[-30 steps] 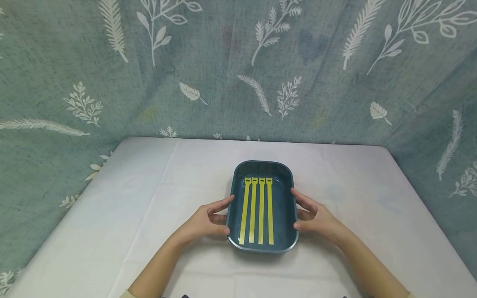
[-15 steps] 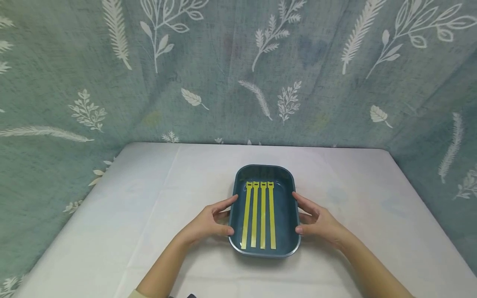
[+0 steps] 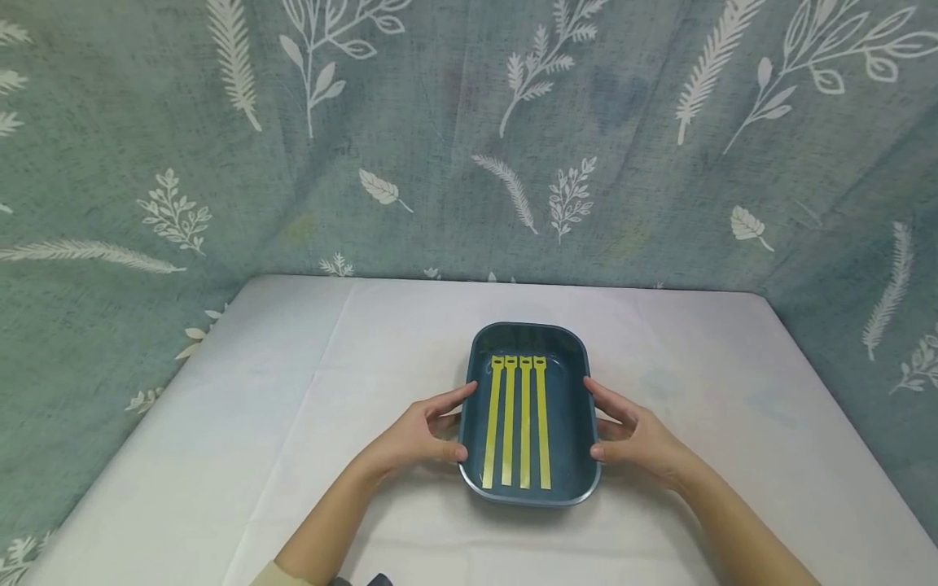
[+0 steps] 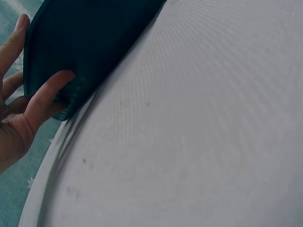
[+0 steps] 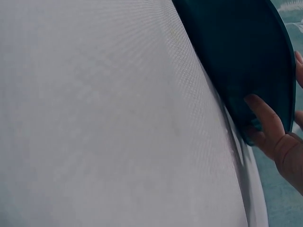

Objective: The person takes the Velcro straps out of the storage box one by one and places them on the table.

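Observation:
A dark teal rectangular tray (image 3: 575, 407) with rounded corners stands in the middle of the white-covered table in the head view. Several yellow hook-and-loop cable ties (image 3: 525, 427) lie side by side inside it, slotted heads toward the far end. My left hand (image 3: 410, 439) grips the tray's left side, thumb near the front corner and forefinger at the rim. On the opposite side my right hand (image 3: 641, 439) holds it in a mirrored way. Both wrist views show the tray's dark outer wall, with a thumb against it; the cable ties are hidden there.
A white cloth (image 3: 352, 350) covers the table. Behind it and at both sides hangs a green-grey curtain (image 3: 440, 163) with white leaf prints. A small dark object (image 3: 379, 579) shows at the bottom edge, by the left forearm.
The tray has shifted slightly to the right, both hands moving along with it. The cable ties keep their places inside. The head view has also tilted a little.

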Available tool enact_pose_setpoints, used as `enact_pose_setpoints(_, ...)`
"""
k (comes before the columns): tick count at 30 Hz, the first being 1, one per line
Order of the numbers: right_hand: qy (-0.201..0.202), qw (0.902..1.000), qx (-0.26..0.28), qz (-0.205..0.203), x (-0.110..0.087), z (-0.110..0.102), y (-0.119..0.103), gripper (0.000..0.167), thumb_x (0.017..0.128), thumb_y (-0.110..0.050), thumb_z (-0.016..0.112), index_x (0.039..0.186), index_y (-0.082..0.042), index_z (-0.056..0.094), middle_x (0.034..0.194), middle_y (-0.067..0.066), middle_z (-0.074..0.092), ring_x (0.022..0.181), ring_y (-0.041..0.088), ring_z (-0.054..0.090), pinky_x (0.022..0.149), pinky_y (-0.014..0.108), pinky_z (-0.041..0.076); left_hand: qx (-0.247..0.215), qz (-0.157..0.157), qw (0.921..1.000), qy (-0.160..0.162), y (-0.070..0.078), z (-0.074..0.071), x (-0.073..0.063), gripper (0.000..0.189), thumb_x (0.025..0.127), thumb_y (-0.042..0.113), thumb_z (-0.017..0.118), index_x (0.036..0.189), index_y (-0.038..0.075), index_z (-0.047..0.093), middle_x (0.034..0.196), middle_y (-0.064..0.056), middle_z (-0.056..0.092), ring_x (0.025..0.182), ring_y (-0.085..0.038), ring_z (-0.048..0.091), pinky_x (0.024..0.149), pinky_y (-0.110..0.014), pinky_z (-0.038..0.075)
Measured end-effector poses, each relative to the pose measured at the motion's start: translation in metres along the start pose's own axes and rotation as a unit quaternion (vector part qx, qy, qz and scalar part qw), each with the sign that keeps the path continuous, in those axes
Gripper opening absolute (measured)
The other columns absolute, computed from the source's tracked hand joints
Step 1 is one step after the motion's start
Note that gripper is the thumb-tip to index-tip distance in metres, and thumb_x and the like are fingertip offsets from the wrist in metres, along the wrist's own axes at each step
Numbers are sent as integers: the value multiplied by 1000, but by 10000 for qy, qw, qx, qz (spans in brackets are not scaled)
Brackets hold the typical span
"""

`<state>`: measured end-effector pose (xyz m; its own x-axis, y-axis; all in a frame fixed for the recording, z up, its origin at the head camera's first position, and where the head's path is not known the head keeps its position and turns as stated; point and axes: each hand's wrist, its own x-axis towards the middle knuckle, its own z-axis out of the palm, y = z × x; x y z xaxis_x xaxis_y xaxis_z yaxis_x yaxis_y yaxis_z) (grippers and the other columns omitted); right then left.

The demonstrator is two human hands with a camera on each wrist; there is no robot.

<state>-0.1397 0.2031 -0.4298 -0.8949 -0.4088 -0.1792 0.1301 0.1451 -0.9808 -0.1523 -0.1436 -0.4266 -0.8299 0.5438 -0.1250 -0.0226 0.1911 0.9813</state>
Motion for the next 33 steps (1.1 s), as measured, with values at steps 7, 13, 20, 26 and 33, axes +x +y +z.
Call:
enact_pose_setpoints(7, -29, 9999, -113, -29, -2, -3, 0, 93, 76, -9, 78, 151, -18, 25, 156, 21, 14, 136, 47, 29, 99, 47, 45, -38, -59, 10000, 6, -3, 2, 2, 88, 72, 22, 83, 146, 24, 36, 154, 0, 29, 136, -31, 37, 110, -44, 34)
enact_pose_setpoints(13, 22, 9988, -375, -308, -4, -12, -5, 85, 78, -8, 75, 149, -14, 29, 155, 15, 23, 133, 42, 37, 101, 44, 44, -107, -49, 9999, -9, -4, 3, 2, 88, 73, 22, 83, 147, 24, 35, 154, 2, 28, 137, -31, 35, 110, -46, 33)
enact_pose_setpoints(20, 184, 9964, -695, -456, -8, -26, -22, 82, 81, -6, 72, 150, -14, 28, 153, 18, 28, 128, 36, 46, 95, 38, 50, -242, -56, 9997, 12, -3, 5, 4, 89, 72, 16, 83, 147, 24, 35, 155, 1, 27, 138, -31, 33, 111, -44, 32)
enact_pose_setpoints(26, 310, 9951, -775, -530, -10, -37, -39, 81, 82, -7, 72, 150, -17, 29, 151, 20, 29, 126, 24, 51, 90, 34, 53, -326, -92, 9994, -3, -1, 6, 2, 88, 72, 13, 83, 146, 26, 36, 155, 1, 26, 139, -30, 31, 112, -42, 31)
enact_pose_setpoints(33, 439, 9877, -1341, -668, -10, -40, -59, 77, 82, -15, 74, 148, -17, 34, 146, 15, 41, 118, 13, 57, 88, 34, 54, -250, -98, 9996, -11, -2, 6, 2, 90, 72, 16, 83, 148, 23, 34, 155, -1, 26, 139, -31, 32, 112, -43, 31)
